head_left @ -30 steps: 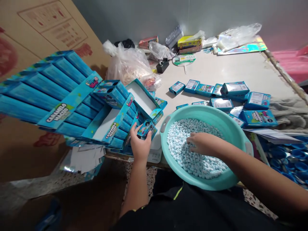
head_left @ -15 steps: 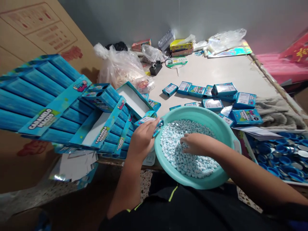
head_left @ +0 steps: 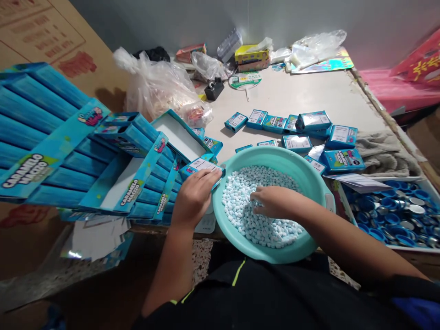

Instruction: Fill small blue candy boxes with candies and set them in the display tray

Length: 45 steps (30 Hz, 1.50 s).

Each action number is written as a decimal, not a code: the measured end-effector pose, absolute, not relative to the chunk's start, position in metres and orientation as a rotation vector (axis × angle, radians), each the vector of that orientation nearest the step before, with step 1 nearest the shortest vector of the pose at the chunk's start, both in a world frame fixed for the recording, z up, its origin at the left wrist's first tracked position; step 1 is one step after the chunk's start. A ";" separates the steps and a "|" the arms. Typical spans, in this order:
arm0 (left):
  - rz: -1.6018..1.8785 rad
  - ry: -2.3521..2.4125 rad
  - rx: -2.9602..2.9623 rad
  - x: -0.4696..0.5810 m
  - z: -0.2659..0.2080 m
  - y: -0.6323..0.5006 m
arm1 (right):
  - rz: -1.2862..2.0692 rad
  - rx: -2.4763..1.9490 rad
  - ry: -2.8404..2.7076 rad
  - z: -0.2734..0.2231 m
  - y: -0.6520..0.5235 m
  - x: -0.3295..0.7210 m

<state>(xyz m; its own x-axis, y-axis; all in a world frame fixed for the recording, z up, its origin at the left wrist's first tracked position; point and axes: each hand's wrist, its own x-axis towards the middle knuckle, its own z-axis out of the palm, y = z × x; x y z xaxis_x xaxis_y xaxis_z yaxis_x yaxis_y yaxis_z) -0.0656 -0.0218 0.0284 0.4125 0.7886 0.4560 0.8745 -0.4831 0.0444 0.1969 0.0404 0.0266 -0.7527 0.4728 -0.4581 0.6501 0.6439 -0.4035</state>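
My left hand (head_left: 195, 196) is closed around a small blue candy box (head_left: 202, 166) at the left rim of a turquoise basin (head_left: 275, 155). The box lies tilted with its white label side up. Small pale-blue candies (head_left: 271, 231) fill the bottom of the basin. Among them, my right hand (head_left: 271, 201) has its fingers curled into the pile; the fingertips are partly hidden, and how many candies they grip cannot be seen. Left of my left hand lean long blue display trays (head_left: 137, 188) packed with blue boxes.
Several blue candy boxes (head_left: 311, 120) lie behind the basin. At right, a white tray (head_left: 347, 201) holds blue-and-silver lids beside a grey cloth (head_left: 385, 153). Plastic bags (head_left: 161, 87), a fan (head_left: 245, 81) and a yellow box (head_left: 252, 58) sit farther back. A large cardboard box (head_left: 99, 55) stands left.
The view has shifted, so the scene sits further left. The box in my left hand has turned, showing more of its label side. My right hand stays among the candies.
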 end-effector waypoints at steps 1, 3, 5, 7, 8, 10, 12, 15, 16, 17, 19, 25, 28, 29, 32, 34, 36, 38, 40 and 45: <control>-0.627 -1.452 -2.469 -0.065 0.027 -0.022 | -0.807 0.902 2.550 0.027 0.040 0.197; -0.631 -1.416 -2.483 -0.065 0.023 -0.024 | -0.808 0.918 2.538 0.028 0.041 0.197; -0.668 -1.442 -2.473 -0.068 0.020 -0.026 | -0.802 0.924 2.530 0.029 0.041 0.197; -0.726 -1.514 -2.427 -0.073 0.015 -0.029 | -0.795 0.914 2.533 0.030 0.040 0.197; -0.765 -1.550 -2.388 -0.076 0.012 -0.032 | -0.794 0.903 2.536 0.030 0.040 0.197; -0.880 -1.633 -2.273 -0.081 0.004 -0.037 | -0.793 0.893 2.535 0.029 0.040 0.197; -1.048 -1.765 -2.093 -0.083 -0.004 -0.043 | -0.793 0.888 2.524 0.027 0.040 0.197; -1.231 -2.043 -1.843 -0.082 -0.014 -0.052 | -0.787 0.902 2.505 0.021 0.040 0.196; -1.238 -2.127 -1.810 -0.082 -0.016 -0.054 | -0.788 0.905 2.502 0.020 0.040 0.197; -1.220 -2.190 -1.807 -0.082 -0.016 -0.056 | -0.790 0.909 2.496 0.018 0.041 0.197; -1.166 -2.221 -1.841 -0.082 -0.013 -0.059 | -0.798 0.915 2.492 0.014 0.041 0.197; -1.211 -1.789 -1.839 -0.089 0.015 -0.069 | -0.816 0.906 2.492 0.006 0.044 0.198; -1.189 -1.600 -1.714 -0.096 0.032 -0.077 | -0.782 0.894 2.484 0.005 0.044 0.198; -1.166 -1.557 -1.685 -0.099 0.037 -0.080 | -0.772 0.892 2.480 0.006 0.044 0.197; -1.109 -1.475 -1.638 -0.106 0.048 -0.087 | -0.763 0.889 2.463 0.007 0.044 0.196; -1.102 -1.453 -1.610 -0.109 0.050 -0.089 | -0.772 0.887 2.457 0.008 0.044 0.196; -1.102 -1.451 -1.597 -0.111 0.048 -0.091 | -0.781 0.891 2.453 0.009 0.045 0.196; -1.098 -1.453 -1.595 -0.112 0.044 -0.090 | -0.791 0.896 2.445 0.008 0.045 0.197; -1.090 -1.455 -1.592 -0.113 0.041 -0.089 | -0.799 0.899 2.442 0.007 0.045 0.198; -1.090 -1.442 -1.611 -0.115 0.037 -0.087 | -0.800 0.896 2.464 0.004 0.046 0.198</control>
